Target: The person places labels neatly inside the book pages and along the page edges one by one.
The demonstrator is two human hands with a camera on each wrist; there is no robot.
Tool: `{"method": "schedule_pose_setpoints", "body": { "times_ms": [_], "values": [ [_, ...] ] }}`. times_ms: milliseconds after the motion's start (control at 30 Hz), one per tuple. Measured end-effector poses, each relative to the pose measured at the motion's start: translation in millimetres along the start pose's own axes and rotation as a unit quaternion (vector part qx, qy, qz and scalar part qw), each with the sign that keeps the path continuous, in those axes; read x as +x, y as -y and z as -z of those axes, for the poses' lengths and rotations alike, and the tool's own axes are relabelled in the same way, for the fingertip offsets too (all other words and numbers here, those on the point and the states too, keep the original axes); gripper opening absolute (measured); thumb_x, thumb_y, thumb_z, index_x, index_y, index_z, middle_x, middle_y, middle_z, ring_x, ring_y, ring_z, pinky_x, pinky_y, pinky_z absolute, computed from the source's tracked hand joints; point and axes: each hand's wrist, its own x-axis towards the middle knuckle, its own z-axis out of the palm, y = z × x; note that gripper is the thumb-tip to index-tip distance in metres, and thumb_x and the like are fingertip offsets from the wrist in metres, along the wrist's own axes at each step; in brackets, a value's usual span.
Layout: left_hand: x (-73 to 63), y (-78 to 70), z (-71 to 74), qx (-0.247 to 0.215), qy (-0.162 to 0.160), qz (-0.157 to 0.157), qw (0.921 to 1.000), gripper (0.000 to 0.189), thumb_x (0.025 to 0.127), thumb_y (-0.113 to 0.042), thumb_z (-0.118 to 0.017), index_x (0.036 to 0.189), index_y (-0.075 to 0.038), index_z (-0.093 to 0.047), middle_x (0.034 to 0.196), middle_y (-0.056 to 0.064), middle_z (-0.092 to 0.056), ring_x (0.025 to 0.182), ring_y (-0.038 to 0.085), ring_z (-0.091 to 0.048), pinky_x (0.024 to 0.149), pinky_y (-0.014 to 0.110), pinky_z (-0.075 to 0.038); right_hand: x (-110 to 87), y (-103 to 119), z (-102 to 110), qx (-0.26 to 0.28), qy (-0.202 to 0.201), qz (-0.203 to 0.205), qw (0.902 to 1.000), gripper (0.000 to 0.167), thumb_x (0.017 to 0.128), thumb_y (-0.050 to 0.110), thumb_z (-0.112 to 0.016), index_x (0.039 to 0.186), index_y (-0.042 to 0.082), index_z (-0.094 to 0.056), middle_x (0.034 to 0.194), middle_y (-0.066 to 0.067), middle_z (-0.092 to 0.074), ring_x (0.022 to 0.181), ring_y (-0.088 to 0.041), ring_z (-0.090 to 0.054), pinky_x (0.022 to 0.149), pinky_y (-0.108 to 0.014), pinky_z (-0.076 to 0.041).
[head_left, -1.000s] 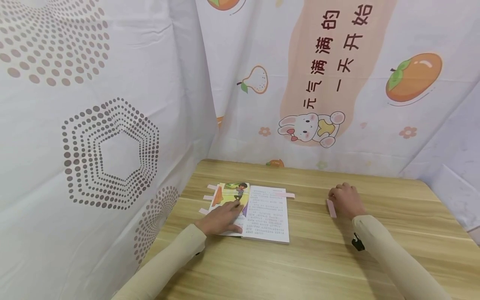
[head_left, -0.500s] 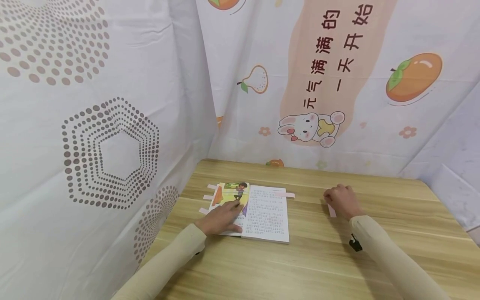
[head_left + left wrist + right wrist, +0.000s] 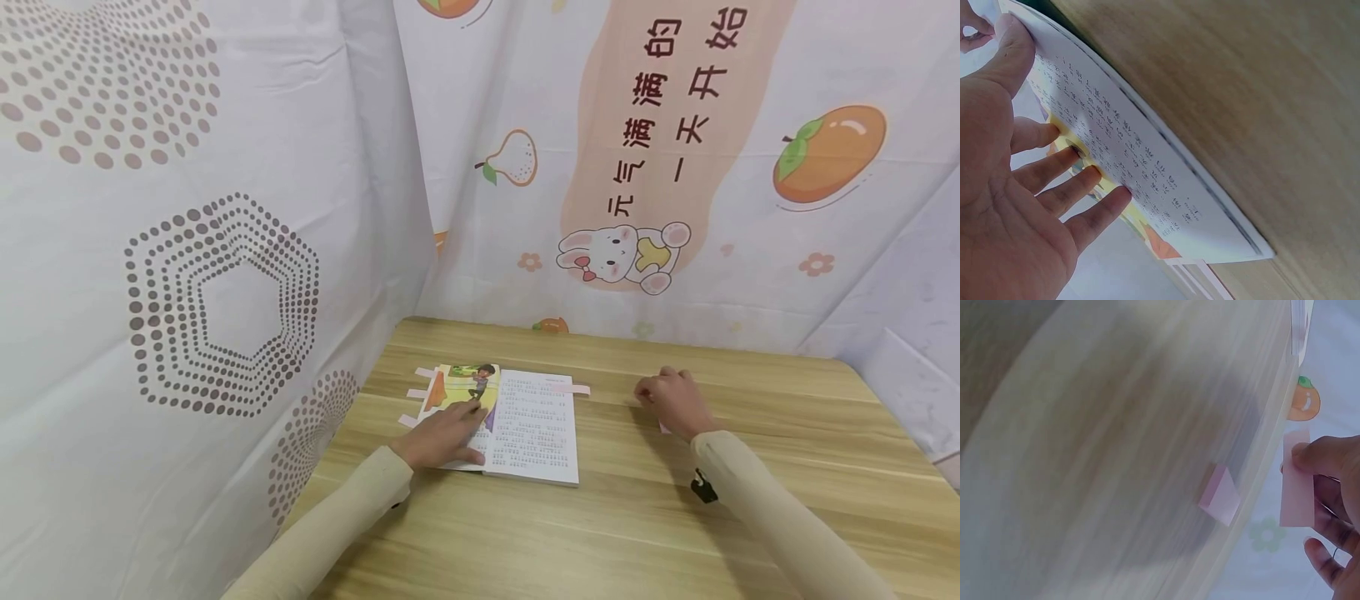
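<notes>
An open book (image 3: 536, 446) lies on the wooden table, its left page carrying a picture of a child and its right page full of text. My left hand (image 3: 442, 437) rests on the left page with fingers spread, and the left wrist view shows the thumb along the page's edge. My right hand (image 3: 675, 404) is above the table, right of the book. Between thumb and fingers it pinches a pink sticky note (image 3: 1297, 500), clear of the table in the right wrist view. Below it sits a small pink sticky-note pad (image 3: 1221, 499), mostly covered by the hand in the head view.
Several pink tabs (image 3: 417, 394) stick out from the book's left edge, and one pink tab (image 3: 573, 389) crosses its right edge. A printed white curtain (image 3: 517, 217) hangs behind the table, and a dotted white cloth (image 3: 247, 308) hangs on the left.
My right hand has shifted left from beside the pad, lifting the pink sticky note off it. My left hand and the book have stayed put.
</notes>
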Motion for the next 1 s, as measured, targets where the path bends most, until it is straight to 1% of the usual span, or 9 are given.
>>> {"method": "schedule_pose_setpoints", "body": {
  "times_ms": [267,533,700,767,1000],
  "values": [
    [0.3,1.3,-1.4,0.003,0.0,-0.001,1.0,0.087,0.093,-0.054,-0.065,0.157,-0.001,-0.039,0.161,0.023,-0.035,0.147,0.038,-0.037,0.112,0.051,-0.041,3.9,10,-1,0.004,-0.035,0.037,0.9987,0.013,0.089,-0.001,-0.076,0.088,0.012,-0.077,0.085,-0.001,-0.074,0.072,-0.019,-0.049,0.073,-0.053,-0.049],
    [0.5,2.5,-3.1,0.0,0.003,0.004,1.0,0.088,0.094,-0.055,-0.064,0.158,-0.002,-0.037,0.163,0.021,-0.033,0.148,0.037,-0.035,0.112,0.051,-0.041,10.8,18,-3,0.012,-0.039,0.055,0.9977,0.022,0.086,-0.009,-0.073,0.086,0.012,-0.075,0.084,0.001,-0.073,0.071,-0.017,-0.046,0.069,-0.045,-0.046],
    [0.3,1.6,-2.5,-0.005,-0.001,0.004,1.0,0.087,0.093,-0.054,-0.065,0.157,-0.001,-0.038,0.162,0.022,-0.035,0.147,0.038,-0.036,0.112,0.052,-0.041,14.7,24,-3,0.028,-0.038,0.064,0.9968,0.029,0.084,-0.017,-0.069,0.082,0.012,-0.071,0.081,0.004,-0.069,0.071,-0.015,-0.041,0.066,-0.039,-0.04],
    [0.3,1.7,-2.5,-0.006,-0.002,0.002,1.0,0.087,0.093,-0.053,-0.066,0.157,0.0,-0.038,0.161,0.023,-0.035,0.147,0.038,-0.037,0.112,0.052,-0.041,16.3,26,-3,0.031,-0.042,0.069,0.9963,0.028,0.084,-0.017,-0.069,0.082,0.012,-0.071,0.081,0.003,-0.07,0.07,-0.015,-0.042,0.066,-0.038,-0.04],
    [0.3,2.7,-3.6,-0.002,-0.002,0.003,1.0,0.088,0.093,-0.054,-0.066,0.157,-0.001,-0.038,0.161,0.023,-0.035,0.147,0.037,-0.037,0.112,0.051,-0.041,22.0,32,-7,0.034,-0.049,0.076,0.9953,0.024,0.081,-0.014,-0.074,0.083,0.01,-0.075,0.084,0.0,-0.074,0.07,-0.015,-0.049,0.066,-0.039,-0.046]
  ]
}}
